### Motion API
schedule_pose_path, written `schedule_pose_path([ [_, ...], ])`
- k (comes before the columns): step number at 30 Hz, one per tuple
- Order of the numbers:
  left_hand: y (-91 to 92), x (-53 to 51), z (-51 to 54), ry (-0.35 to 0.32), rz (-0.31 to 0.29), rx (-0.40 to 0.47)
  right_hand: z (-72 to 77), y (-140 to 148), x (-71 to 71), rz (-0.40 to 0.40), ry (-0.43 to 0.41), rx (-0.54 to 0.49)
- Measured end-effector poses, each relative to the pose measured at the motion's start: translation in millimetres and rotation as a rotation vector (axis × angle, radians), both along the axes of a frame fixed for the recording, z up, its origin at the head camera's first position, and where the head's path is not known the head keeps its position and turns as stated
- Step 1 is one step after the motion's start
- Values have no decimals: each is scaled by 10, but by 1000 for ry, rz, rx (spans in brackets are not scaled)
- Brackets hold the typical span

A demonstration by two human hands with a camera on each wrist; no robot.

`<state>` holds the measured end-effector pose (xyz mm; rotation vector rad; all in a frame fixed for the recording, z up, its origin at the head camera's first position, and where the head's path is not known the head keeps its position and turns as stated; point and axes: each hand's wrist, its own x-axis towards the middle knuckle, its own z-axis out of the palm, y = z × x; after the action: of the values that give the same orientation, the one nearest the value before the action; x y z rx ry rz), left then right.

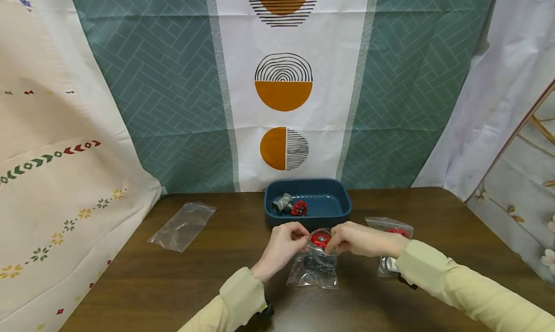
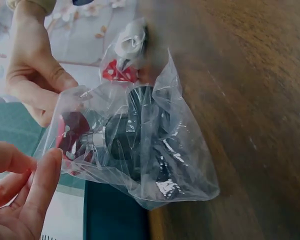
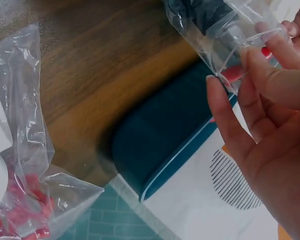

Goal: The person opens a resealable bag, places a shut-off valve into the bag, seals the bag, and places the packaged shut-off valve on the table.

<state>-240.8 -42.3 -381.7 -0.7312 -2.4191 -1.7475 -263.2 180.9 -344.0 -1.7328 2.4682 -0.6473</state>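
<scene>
A clear plastic bag [image 1: 313,273] stands on the table in front of the blue tray, its mouth spread around a dark valve with a red handle [image 1: 321,239]. My left hand [image 1: 286,245] pinches the left edge of the bag's mouth between thumb and fingers. On the opposite edge my right hand [image 1: 353,239] pinches the film. The left wrist view shows the red knob [image 2: 74,135] and the dark valve body [image 2: 124,137] inside the bag. In the right wrist view the thumb and index finger of my right hand [image 3: 270,107] meet on the film.
Behind the bag, the blue tray [image 1: 308,222] holds a metal valve with a red handle [image 1: 299,208]. An empty clear bag [image 1: 184,227] lies flat at the left. Partly under my right forearm, another bag [image 1: 387,224] contains a red and white item.
</scene>
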Motion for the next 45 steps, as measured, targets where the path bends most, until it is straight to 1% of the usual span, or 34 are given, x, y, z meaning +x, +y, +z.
schedule_pose_path([
  [2, -5, 0, 8, 11, -3, 0, 23, 6, -1, 10, -1, -18],
  [5, -17, 3, 16, 26, 6, 0, 60, 15, 0, -18, -26, -24],
  [9, -30, 7, 27, 57, 8, 4, 86, 48, -15, -100, -130, -21],
  [11, -34, 8, 34, 79, 4, 9, 85, 70, -32, -163, -166, -47],
  [13, -36, 9, 39, 89, -2, 12, 73, 85, -53, -253, -167, -87],
  [15, -36, 8, 43, 92, -4, 8, 53, 92, -75, -357, -130, -119],
  [17, -36, 9, 48, 84, -5, 2, 32, 86, -93, -448, -121, -120],
  [18, -36, 10, 50, 82, -6, 2, 19, 80, -101, -482, -140, -110],
  [19, -36, 11, 53, 80, -7, 3, 7, 74, -106, -505, -185, -95],
  [21, -38, 13, 57, 81, -8, 4, -11, 63, -109, -520, -299, -58],
  [23, -42, 10, 57, 91, -8, 6, -19, 51, -103, -512, -425, -45],
  [24, -44, 7, 57, 95, -8, 6, -17, 48, -100, -509, -475, -43],
  [25, -47, 5, 58, 97, -8, 5, -11, 48, -96, -502, -512, -48],
  [26, -51, 1, 59, 97, -8, 3, 1, 48, -92, -495, -529, -55],
  [29, -70, -13, 64, 90, -3, -2, 54, 51, -89, -493, -530, -74],
  [32, -91, -28, 79, 80, -5, 0, 126, 48, -95, -523, -505, -71],
  [36, -119, -45, 115, 71, -25, 26, 249, 29, -97, -573, -464, -46],
  [38, -131, -47, 153, 59, -24, 27, 325, 22, -96, -590, -449, -36],
  [41, -147, -41, 242, 47, -9, 23, 453, 16, -93, -599, -439, -35],
  [43, -156, -35, 309, 40, 8, 25, 535, 15, -94, -600, -445, -44],
  [45, -160, -28, 374, 38, 11, 44, 604, 15, -98, -601, -458, -54],
])
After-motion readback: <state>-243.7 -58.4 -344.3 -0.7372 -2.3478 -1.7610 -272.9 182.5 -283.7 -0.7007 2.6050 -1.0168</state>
